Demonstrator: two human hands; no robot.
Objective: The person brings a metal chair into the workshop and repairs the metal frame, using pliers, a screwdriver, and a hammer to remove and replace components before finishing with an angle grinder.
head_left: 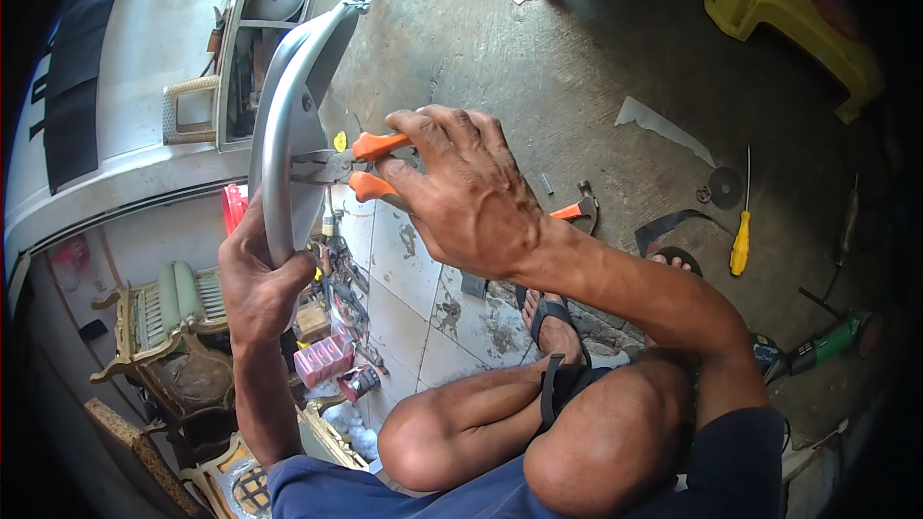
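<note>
A long, curved, silver-coloured part (277,139) with a rounded rim stands raised in front of me; I cannot make out its exact kind. My left hand (258,279) is closed round its lower end, thumb across the rim. In my right hand (471,187) are pliers with orange handles (373,187), spread apart between thumb and fingers. The pliers' grey jaws reach the inner side of the curved part, about mid-length, where the rim hides their tips. Just beside the jaws shows a small yellow thing (340,141).
On the concrete floor to the right lie a hammer (579,211), a yellow-handled screwdriver (739,245) and a green angle grinder (825,346). A yellow plastic stool (769,0) stands at the far right. Carved chairs (178,336) and a pink box (325,359) are at the lower left.
</note>
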